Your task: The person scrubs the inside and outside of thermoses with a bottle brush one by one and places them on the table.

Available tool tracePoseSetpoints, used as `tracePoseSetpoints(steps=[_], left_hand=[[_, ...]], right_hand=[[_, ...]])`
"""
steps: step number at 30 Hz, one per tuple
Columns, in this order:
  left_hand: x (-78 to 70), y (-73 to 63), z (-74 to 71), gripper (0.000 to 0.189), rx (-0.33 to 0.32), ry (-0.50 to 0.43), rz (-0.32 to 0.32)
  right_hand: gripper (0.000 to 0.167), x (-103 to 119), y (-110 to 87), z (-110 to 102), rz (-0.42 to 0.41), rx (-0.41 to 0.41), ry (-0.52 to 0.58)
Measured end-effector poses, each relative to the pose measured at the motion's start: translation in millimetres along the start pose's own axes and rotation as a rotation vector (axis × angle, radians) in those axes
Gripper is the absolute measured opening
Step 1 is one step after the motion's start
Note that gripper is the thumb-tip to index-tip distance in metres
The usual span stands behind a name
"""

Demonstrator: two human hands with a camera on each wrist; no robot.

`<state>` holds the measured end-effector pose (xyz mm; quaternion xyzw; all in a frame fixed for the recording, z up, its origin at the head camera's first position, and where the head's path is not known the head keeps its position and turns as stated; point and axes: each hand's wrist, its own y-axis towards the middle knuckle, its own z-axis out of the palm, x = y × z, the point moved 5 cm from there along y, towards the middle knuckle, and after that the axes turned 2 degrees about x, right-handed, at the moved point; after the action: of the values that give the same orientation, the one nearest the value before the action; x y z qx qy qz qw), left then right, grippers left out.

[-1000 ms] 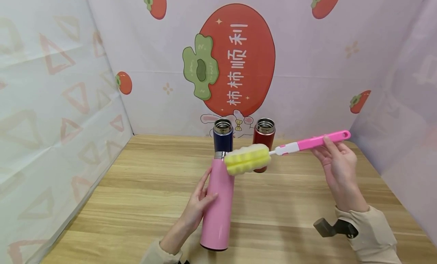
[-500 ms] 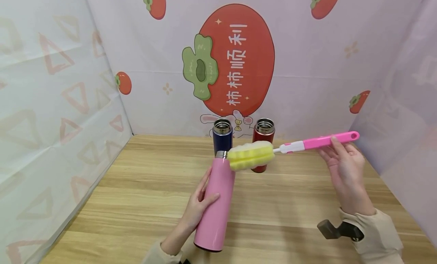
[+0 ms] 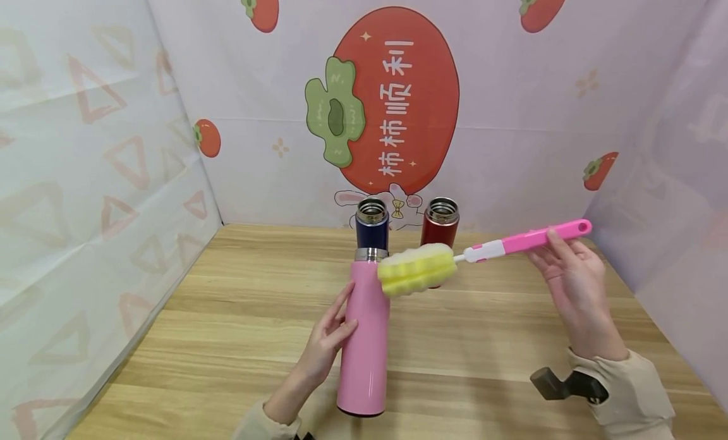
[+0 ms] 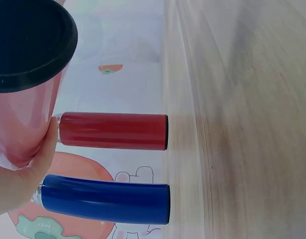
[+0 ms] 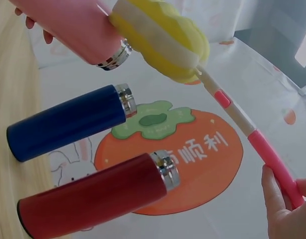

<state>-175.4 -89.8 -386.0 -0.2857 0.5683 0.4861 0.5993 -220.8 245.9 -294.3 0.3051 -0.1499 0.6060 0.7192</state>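
Observation:
My left hand (image 3: 324, 350) grips a tall pink thermos bottle (image 3: 365, 339) round its middle, fingers behind and thumb in front. The bottle stands nearly upright, its steel neck up, and its black base (image 4: 31, 42) is lifted high above the table in the left wrist view. My right hand (image 3: 576, 288) pinches the pink handle (image 3: 543, 238) of a bottle brush. The brush's yellow and white sponge head (image 3: 418, 269) lies across the bottle's upper right side, just below the neck. In the right wrist view the sponge (image 5: 163, 40) overlaps the pink wall.
Behind, a blue thermos bottle (image 3: 372, 234) and a red one (image 3: 439, 231) stand uncapped near the far edge of the wooden table (image 3: 227, 313). A printed cloth (image 3: 512, 155) hangs at the back, with pale cloth walls at both sides.
The pink bottle's base swung left, then back right, so the bottle is straighter. The sponge head slid slightly up and right along it, then back down and left. Both grips stay the same.

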Motion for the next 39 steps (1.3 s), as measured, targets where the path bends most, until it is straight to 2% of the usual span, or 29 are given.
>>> tracePoseSetpoints(steps=[7, 14, 20, 25, 30, 33, 36, 39], left_hand=[[-1.2, 1.3, -0.5, 0.058, -0.042, -0.024, -0.041], [-1.7, 2.4, -1.0, 0.059, -0.105, -0.022, -0.075], [-2.9, 3.0, -0.8, 0.059, -0.108, -0.030, -0.060], [-3.9, 3.6, -0.6, 0.059, -0.125, -0.038, -0.048], [-4.6, 3.7, 0.3, 0.058, -0.111, -0.040, -0.038], [-4.7, 4.0, 1.0, 0.058, -0.091, -0.036, -0.035], [-4.8, 4.0, 1.2, 0.059, -0.081, -0.035, -0.033], [-4.5, 3.2, 1.1, 0.059, -0.068, -0.034, -0.029]], right_hand=[[0.013, -7, -3.2, 0, 0.076, 0.037, -0.132], [0.018, -16, -6.4, 3, 0.151, 0.151, -0.164], [0.023, -23, -9.8, 5, 0.188, 0.231, -0.214], [0.026, -27, -12.5, 8, 0.192, 0.315, -0.303], [0.023, -29, -13.9, 9, 0.211, 0.311, -0.392], [0.024, -29, -14.1, 10, 0.202, 0.306, -0.402], [0.024, -27, -13.2, 10, 0.163, 0.285, -0.357], [0.022, -23, -11.6, 8, 0.121, 0.229, -0.294]])
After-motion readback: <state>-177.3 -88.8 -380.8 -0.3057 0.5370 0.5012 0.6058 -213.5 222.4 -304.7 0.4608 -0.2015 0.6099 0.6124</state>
